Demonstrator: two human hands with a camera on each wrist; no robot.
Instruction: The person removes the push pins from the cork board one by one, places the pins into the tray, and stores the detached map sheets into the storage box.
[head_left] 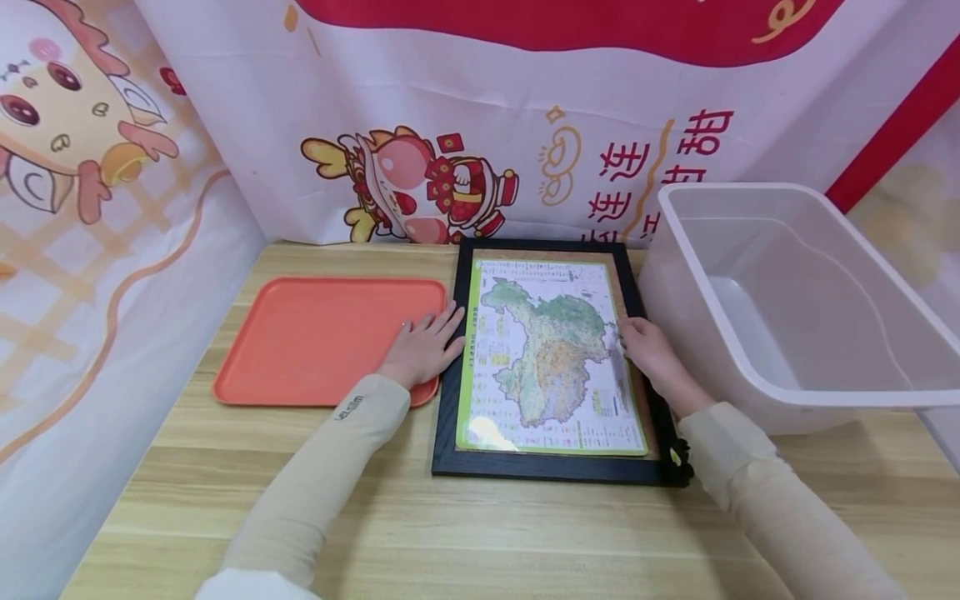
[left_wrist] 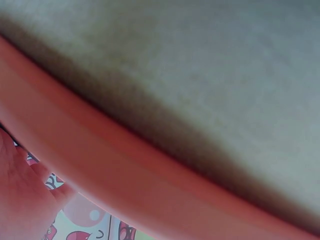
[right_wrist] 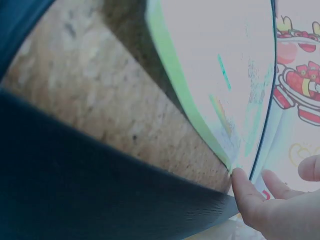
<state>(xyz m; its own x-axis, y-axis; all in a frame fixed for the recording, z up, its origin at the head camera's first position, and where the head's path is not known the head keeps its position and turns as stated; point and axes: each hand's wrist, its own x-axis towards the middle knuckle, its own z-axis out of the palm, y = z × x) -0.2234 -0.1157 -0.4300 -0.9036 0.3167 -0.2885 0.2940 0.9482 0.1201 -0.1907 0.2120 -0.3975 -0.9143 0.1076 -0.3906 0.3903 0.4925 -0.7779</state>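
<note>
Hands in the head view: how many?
2: left hand at the left border of the black-framed corkboard, right hand at the map's right edge.

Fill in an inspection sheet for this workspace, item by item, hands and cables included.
Surface: wood-grain tabletop
Job's things: map on a cork-like board inside a black frame
Clutter: orange-red tray left of the frame; plastic bin right of it; unidentified black item at its lower-right corner
Left hand: fingers extended, resting on the frame's left side
Right hand: fingertips at the map's right edge; grip unclear
Cables: nothing seen
Surroundings: printed cloth backdrop
</note>
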